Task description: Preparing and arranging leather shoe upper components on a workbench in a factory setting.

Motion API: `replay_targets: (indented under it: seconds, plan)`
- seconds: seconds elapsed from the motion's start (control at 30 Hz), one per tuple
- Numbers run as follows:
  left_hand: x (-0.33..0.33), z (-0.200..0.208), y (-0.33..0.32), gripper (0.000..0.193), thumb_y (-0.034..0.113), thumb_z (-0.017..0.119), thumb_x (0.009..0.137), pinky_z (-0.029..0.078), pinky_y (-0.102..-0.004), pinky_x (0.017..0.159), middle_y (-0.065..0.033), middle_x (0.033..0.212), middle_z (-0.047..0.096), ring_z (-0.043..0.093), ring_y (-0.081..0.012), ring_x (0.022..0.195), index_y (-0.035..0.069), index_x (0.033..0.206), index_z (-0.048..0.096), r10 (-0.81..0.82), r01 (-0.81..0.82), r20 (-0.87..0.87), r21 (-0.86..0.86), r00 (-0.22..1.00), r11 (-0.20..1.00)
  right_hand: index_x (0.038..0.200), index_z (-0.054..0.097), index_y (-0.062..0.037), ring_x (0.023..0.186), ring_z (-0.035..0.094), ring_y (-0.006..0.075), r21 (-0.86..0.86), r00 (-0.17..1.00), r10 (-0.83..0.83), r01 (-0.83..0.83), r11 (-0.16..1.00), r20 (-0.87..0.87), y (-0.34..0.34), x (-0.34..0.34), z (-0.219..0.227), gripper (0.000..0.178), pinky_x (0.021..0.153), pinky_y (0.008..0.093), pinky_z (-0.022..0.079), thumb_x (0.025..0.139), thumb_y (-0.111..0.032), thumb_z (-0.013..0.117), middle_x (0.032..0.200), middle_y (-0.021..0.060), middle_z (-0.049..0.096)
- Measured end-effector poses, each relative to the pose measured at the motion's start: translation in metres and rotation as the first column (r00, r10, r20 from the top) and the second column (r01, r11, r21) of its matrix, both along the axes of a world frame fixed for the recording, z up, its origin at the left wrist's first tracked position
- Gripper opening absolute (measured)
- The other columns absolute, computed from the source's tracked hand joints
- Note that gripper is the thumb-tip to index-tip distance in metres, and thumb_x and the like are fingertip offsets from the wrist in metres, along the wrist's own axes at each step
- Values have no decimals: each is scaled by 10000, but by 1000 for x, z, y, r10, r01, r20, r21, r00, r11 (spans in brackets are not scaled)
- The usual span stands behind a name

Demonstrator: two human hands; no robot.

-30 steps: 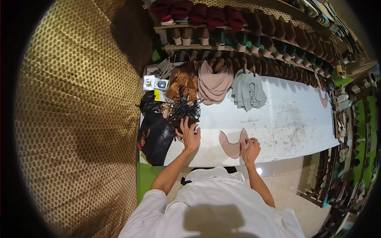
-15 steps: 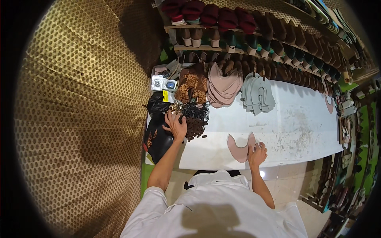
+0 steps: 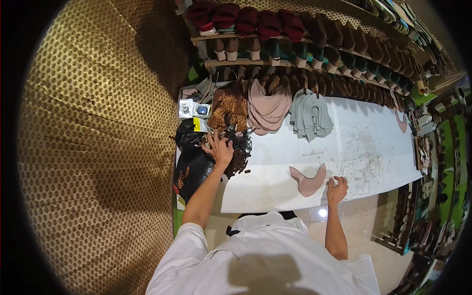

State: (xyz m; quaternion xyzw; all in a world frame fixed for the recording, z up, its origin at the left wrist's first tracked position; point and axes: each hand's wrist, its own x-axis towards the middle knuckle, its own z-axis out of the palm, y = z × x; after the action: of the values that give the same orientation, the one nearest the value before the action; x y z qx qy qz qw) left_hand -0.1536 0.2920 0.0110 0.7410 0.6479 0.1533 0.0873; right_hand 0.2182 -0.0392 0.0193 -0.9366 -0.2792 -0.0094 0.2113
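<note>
Pink shoe-upper piece [image 3: 308, 181] lies low centre on the white table [image 3: 364, 147], the right hand [image 3: 337, 189] resting open just beside it. Farther up-left, the left hand [image 3: 220, 149] spreads its fingers over a dark strap pile [image 3: 235, 152].

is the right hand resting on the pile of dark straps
No, the right hand lies on the white table beside the pink cut piece; the left hand is on the dark straps.
</note>
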Motion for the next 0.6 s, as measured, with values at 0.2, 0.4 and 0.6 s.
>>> replay_targets:
  seconds: [0.2,0.4,0.6]
  plan:
    - [-4,44,0,228,313,786,892,70,-800,1128,-83,1601,440,210,-374,1557,122,1015,790,37,-33,137,-35,990,999,1083,760,-101,1174,603,400,94,999,32,-30,995,-13,4,-3,2,266,978,487,501,889,-283,755,1290,168,651]
    - [-20,83,1,306,367,747,943,34,-776,1132,-94,1581,476,215,-365,1557,101,1087,793,-29,11,252,74,967,997,1094,762,-72,1190,589,399,106,988,148,-142,984,-49,29,-19,-3,286,1003,490,474,894,-275,734,1318,185,636]
    - [-21,124,6,329,376,733,967,26,-730,1161,-98,1558,490,206,-356,1562,84,1115,767,-62,23,305,129,950,991,1169,745,-51,1267,543,404,42,968,247,-245,969,-47,27,-34,-10,373,1071,523,417,888,-295,736,1364,209,603]
